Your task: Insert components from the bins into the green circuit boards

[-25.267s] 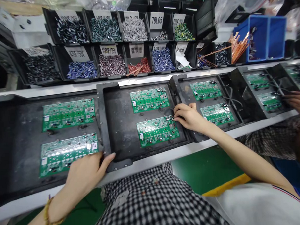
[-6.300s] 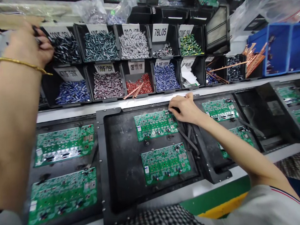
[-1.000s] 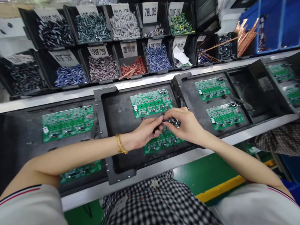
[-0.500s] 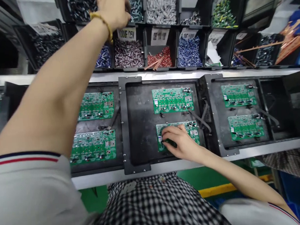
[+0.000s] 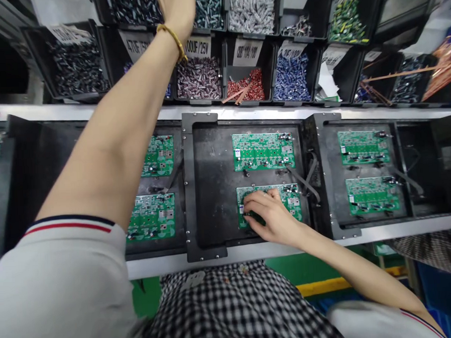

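My left hand (image 5: pixel 179 11), with a yellow band on its wrist, reaches over the upper row of parts bins. Its fingers run past the top edge of the view, so their hold is hidden. A bin of dark capacitors (image 5: pixel 134 8) lies left of it, and a bin of teal-grey capacitors (image 5: pixel 208 9) is on its right. My right hand (image 5: pixel 274 214) rests over the lower green circuit board (image 5: pixel 294 198) in the middle tray. Its thumb and fingers are pinched at the board's left end, around something small and dark that is mostly covered.
Another circuit board (image 5: pixel 264 151) lies above in the same black tray (image 5: pixel 212 199). Trays with boards stand on both sides. Bins hold purple-brown capacitors (image 5: pixel 199 78), red parts (image 5: pixel 246 86) and blue capacitors (image 5: pixel 291 76). Copper-coloured strips (image 5: pixel 445 62) stick out at the right.
My left hand and forearm have shifted right and farther up, taking the fingers out of view. My right hand stays pinched at the same end of the lower board. The camera view has shifted slightly.
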The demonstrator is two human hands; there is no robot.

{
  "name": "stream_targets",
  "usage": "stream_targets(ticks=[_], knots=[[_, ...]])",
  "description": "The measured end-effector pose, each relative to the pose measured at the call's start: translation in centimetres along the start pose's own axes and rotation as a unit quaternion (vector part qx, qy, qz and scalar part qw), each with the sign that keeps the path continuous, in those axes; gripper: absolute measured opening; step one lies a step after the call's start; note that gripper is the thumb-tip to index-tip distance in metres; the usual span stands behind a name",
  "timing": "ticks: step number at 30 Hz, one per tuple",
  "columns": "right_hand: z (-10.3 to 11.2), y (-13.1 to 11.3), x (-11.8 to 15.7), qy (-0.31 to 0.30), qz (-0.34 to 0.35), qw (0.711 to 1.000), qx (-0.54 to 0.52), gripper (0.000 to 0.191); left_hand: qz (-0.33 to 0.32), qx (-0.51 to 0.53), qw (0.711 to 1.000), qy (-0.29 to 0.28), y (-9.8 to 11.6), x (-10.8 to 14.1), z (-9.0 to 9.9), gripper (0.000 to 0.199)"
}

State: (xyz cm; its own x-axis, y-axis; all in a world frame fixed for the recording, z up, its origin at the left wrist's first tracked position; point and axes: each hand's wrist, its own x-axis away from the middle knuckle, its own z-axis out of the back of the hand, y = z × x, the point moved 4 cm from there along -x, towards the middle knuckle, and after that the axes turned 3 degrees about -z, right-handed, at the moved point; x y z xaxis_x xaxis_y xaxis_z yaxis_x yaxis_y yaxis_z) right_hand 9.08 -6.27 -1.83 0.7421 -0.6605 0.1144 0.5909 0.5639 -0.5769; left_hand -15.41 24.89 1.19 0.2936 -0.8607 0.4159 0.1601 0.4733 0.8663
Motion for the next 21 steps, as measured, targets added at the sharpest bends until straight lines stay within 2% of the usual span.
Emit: stream_targets(ticks=[2, 3, 4, 5, 7, 9, 10, 12, 13, 15, 18, 21], knots=[[-0.2, -0.4, 0.1, 0.002, 0.028, 0.999, 0.047, 0.011, -0.114, 0.119, 0.985, 0.054, 1.1, 1.4, -0.1, 0.033], [-0.4, -0.7, 0.1, 0.003, 0.040, 0.996, 0.079, 0.012, -0.153, 0.190, 0.969, 0.047, 1.2, 2.7, -0.5, 0.030], [-0.6, -1.0, 0.1, 0.003, 0.049, 0.992, 0.112, 0.013, -0.161, 0.252, 0.954, 0.011, 1.0, 4.4, -1.3, 0.028], [-0.7, -1.3, 0.0, 0.001, 0.052, 0.988, 0.144, 0.014, -0.153, 0.307, 0.937, -0.060, 0.6, 6.4, -2.5, 0.026], [-0.7, -1.6, -0.2, -0.009, 0.046, 0.982, 0.183, 0.016, -0.063, 0.370, 0.913, -0.163, -1.6, 10.9, -4.9, 0.022], [0.2, -1.4, -0.2, -0.021, 0.037, 0.985, 0.166, 0.015, -0.005, 0.335, 0.914, -0.231, -4.3, 15.3, -6.8, 0.028], [1.0, -1.0, -0.1, -0.018, 0.028, 0.989, 0.143, 0.016, 0.025, 0.316, 0.915, -0.249, -5.7, 17.2, -7.6, 0.028], [3.3, 0.6, 0.3, 0.032, -0.013, 0.994, 0.108, 0.025, 0.082, 0.286, 0.910, -0.288, -8.3, 20.3, -8.8, 0.020], [4.8, 1.8, 0.7, 0.077, -0.050, 0.989, 0.114, 0.028, 0.104, 0.280, 0.907, -0.295, -9.4, 21.4, -9.3, 0.017], [7.2, 4.6, 1.7, 0.162, -0.131, 0.963, 0.171, 0.029, 0.142, 0.281, 0.900, -0.301, -10.8, 23.1, -10.3, 0.018], [8.6, 8.0, 2.7, 0.180, -0.193, 0.937, 0.227, 0.047, 0.179, 0.290, 0.892, -0.299, -11.9, 24.6, -11.8, 0.026], [8.7, 9.4, 2.6, 0.188, -0.199, 0.937, 0.216, 0.055, 0.192, 0.292, 0.886, -0.304, -12.4, 25.4, -13.2, 0.027]])
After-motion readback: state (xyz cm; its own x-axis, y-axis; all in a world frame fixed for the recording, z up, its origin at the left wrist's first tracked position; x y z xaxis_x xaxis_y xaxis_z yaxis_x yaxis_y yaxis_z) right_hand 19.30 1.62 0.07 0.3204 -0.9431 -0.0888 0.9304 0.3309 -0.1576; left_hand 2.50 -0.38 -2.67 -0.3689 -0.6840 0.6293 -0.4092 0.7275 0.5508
